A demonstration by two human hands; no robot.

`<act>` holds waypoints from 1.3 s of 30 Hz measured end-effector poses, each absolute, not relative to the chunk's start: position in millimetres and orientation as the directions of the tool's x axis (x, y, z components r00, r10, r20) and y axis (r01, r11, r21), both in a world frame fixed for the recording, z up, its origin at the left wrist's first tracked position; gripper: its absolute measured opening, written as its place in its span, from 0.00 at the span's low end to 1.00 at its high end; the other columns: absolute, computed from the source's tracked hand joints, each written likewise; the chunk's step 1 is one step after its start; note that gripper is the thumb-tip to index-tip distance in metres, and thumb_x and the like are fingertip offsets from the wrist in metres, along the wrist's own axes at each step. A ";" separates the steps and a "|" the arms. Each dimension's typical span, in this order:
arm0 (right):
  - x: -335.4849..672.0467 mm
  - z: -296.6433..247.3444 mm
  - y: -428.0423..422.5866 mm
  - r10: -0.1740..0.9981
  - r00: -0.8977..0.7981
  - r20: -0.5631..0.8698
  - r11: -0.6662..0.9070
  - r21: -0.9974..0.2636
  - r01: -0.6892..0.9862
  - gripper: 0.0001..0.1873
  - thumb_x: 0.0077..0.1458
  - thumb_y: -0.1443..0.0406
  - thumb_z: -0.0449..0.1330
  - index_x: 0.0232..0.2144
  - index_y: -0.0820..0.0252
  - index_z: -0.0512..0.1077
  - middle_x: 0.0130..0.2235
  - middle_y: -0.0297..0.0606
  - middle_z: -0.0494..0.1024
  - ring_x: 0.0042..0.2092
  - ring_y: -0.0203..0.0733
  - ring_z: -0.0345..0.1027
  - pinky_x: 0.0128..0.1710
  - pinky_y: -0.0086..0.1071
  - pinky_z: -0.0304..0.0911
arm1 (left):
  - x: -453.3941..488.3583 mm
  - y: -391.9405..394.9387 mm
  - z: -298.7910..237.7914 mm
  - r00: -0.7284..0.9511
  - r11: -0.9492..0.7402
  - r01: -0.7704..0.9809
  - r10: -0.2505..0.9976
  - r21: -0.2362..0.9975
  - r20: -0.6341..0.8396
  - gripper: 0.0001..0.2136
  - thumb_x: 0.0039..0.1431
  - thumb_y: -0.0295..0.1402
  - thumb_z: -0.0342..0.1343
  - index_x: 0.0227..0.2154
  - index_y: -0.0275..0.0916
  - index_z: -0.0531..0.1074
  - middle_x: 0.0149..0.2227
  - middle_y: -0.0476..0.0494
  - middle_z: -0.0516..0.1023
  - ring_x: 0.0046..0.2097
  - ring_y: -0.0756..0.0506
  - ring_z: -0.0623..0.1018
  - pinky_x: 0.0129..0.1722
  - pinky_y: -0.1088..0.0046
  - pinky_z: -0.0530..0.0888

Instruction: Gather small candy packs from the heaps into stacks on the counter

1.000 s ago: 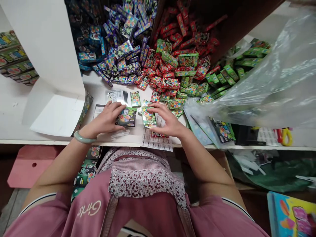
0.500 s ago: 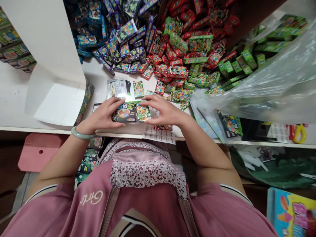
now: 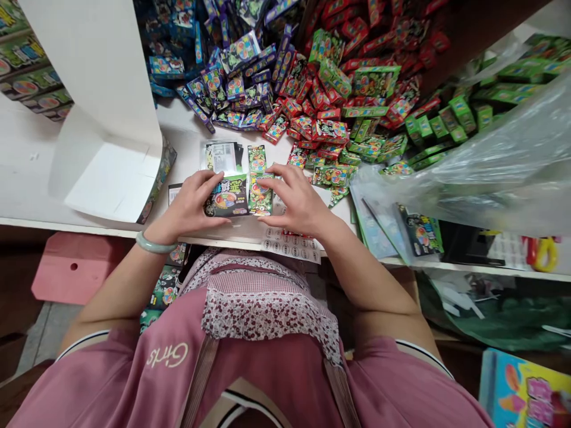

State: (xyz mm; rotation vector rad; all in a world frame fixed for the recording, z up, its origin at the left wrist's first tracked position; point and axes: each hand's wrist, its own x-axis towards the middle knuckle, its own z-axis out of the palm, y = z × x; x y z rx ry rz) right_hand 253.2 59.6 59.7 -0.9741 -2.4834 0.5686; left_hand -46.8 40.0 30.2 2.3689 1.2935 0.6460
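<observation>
My left hand [image 3: 194,202] is closed round the left part of a flat black printed packet [image 3: 229,199], thumb along its near edge and fingers at its far edge. Right beside the packet stands a small green printed box [image 3: 260,199]. My right hand [image 3: 297,202] is curled at this box, fingertips over its far end and thumb by its near corner. Just beyond lies another small green box [image 3: 257,157]. Left of that one are flat black-and-white cards [image 3: 222,156] in clear wrap.
Heaps of purple boxes [image 3: 241,83], red boxes [image 3: 330,131] and green boxes [image 3: 446,122] fill the back. An open white carton [image 3: 116,172] stands left. A sticker sheet [image 3: 292,245] overhangs the front edge. Clear plastic film [image 3: 491,160] and yellow-handled scissors [image 3: 545,254] are right.
The view has shifted slightly, so the scene sits further right. The fingers of my right hand have moved a little on the green box. The black packet stays in my left hand.
</observation>
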 end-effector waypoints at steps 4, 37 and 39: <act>252.1 55.5 62.7 0.646 -0.736 0.201 0.718 -0.486 0.497 0.31 0.52 0.54 0.68 0.56 0.50 0.66 0.60 0.46 0.65 0.62 0.60 0.58 0.63 0.60 0.54 | -46.9 36.5 26.4 0.489 -0.534 0.673 0.840 0.511 0.233 0.46 0.48 0.60 0.65 0.66 0.43 0.60 0.58 0.33 0.68 0.59 0.31 0.69 0.61 0.48 0.67; 211.2 34.6 48.5 0.891 -0.452 -0.047 0.204 -0.848 0.490 0.23 0.66 0.65 0.51 0.62 0.61 0.62 0.54 0.49 0.79 0.52 0.46 0.74 0.56 0.46 0.69 | -45.9 28.0 1.2 0.487 -0.584 0.746 0.806 0.321 0.336 0.43 0.53 0.52 0.65 0.67 0.42 0.56 0.54 0.30 0.71 0.53 0.31 0.74 0.52 0.51 0.74; 209.7 34.9 51.1 0.899 -0.427 -0.098 0.136 -0.864 0.485 0.25 0.65 0.64 0.53 0.63 0.62 0.61 0.53 0.50 0.78 0.50 0.47 0.75 0.57 0.46 0.69 | -46.4 29.0 0.7 0.501 -0.599 0.740 0.795 0.307 0.343 0.43 0.53 0.53 0.65 0.67 0.42 0.56 0.54 0.31 0.71 0.53 0.31 0.75 0.52 0.52 0.74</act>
